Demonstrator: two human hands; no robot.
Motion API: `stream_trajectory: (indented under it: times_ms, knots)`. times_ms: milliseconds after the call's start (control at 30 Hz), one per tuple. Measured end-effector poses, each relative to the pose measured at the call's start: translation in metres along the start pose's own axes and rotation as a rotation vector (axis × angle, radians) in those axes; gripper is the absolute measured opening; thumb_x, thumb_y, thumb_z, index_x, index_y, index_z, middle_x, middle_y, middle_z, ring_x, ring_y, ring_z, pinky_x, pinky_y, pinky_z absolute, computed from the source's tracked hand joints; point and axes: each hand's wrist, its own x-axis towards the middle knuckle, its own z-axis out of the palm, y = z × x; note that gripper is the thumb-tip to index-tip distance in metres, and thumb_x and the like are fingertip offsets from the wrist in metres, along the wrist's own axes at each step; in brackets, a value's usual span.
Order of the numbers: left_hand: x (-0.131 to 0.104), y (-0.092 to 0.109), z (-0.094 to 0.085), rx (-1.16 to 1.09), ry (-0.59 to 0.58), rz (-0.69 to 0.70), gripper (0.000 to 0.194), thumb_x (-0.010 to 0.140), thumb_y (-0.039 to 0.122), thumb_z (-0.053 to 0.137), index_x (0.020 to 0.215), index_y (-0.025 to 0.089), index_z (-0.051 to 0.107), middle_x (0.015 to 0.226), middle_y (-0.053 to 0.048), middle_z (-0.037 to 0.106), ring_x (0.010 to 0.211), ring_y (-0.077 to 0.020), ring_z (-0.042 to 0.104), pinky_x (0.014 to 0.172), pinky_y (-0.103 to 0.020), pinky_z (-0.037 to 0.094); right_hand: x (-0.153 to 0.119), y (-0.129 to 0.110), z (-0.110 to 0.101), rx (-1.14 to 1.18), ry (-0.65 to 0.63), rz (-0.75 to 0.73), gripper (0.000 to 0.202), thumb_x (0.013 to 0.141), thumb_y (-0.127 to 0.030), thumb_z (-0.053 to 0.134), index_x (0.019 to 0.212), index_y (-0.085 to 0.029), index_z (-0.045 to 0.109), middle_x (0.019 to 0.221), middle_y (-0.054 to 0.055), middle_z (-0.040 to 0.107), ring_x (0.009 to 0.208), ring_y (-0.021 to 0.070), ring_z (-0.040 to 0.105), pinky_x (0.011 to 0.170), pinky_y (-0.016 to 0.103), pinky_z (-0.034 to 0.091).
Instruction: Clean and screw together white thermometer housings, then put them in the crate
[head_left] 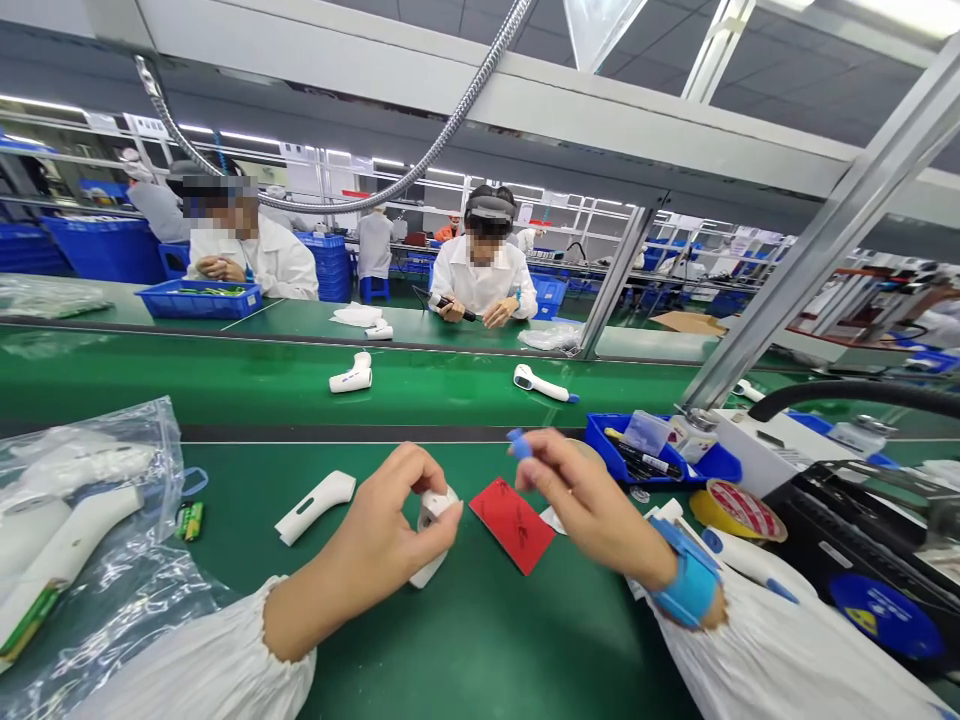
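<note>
My left hand (397,510) grips a white plastic housing (429,572) of a handheld thermometer, its fingers covering much of it. Between the thumb and fingers of my right hand (574,490) is a small blue plastic piece (517,443), held up a little to the right of the housing. Beneath and between the hands lies a red card (513,524) with small dark marks on it. Left of my left hand, a white shell half (315,505) with a slot rests on the green mat.
A clear bag (90,460) with white housings lies at left, near two green batteries (190,521). At right are a blue tray (607,440) of pens, yellow tape (739,508) and a black machine (847,560). Thermometers (541,384) lie on the green belt; two people sit opposite.
</note>
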Motion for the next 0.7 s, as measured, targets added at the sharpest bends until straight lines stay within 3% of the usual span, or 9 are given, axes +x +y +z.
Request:
stream_trajectory:
  times_ms: [67,167,333,600,700]
  knots:
    - [0.001,0.001,-0.001,0.001,-0.009,0.003,0.013,0.073,0.018,0.051,0.073,0.022,0.039,0.072,0.003,0.042,0.063,-0.0111,0.043,0.055,-0.023,0.038,-0.007,-0.026,0.000,0.018,-0.089,-0.078,0.021,0.092,-0.027,0.030,0.102,-0.023,0.048,0.086,0.001,0.060,0.075,0.0124,0.054,0.068,0.023,0.041]
    - [0.000,0.002,-0.002,0.001,-0.019,0.010,0.012,0.073,0.018,0.051,0.073,0.022,0.039,0.073,0.003,0.043,0.065,-0.0119,0.044,0.057,-0.024,0.039,-0.011,-0.046,0.007,-0.149,-0.127,-0.082,0.023,0.092,-0.025,0.032,0.100,-0.023,0.053,0.082,0.002,0.060,0.074,0.0143,0.054,0.065,0.025,0.038]
    - [-0.001,0.002,-0.002,-0.012,-0.032,0.011,0.010,0.073,0.019,0.050,0.073,0.022,0.041,0.073,0.003,0.043,0.066,-0.0121,0.044,0.058,-0.024,0.039,-0.010,-0.050,0.011,-0.328,-0.134,-0.057,0.025,0.091,-0.027,0.033,0.094,-0.023,0.057,0.070,0.001,0.058,0.064,0.0140,0.053,0.056,0.025,0.032]
    - [0.000,0.004,0.000,0.015,0.009,0.001,0.010,0.074,0.017,0.049,0.072,0.022,0.040,0.073,0.003,0.042,0.065,-0.0116,0.043,0.057,-0.024,0.037,-0.006,-0.055,0.010,-0.442,-0.175,-0.054,0.025,0.092,-0.027,0.031,0.091,-0.022,0.055,0.070,0.001,0.060,0.063,0.0143,0.056,0.052,0.024,0.028]
    - [-0.001,0.003,-0.003,0.023,-0.031,0.021,0.010,0.073,0.016,0.048,0.074,0.022,0.041,0.076,0.002,0.042,0.066,-0.0118,0.043,0.057,-0.024,0.038,-0.003,-0.053,0.018,-0.516,-0.207,-0.056,0.024,0.091,-0.025,0.031,0.088,-0.020,0.054,0.069,0.002,0.060,0.060,0.0146,0.057,0.049,0.025,0.025]
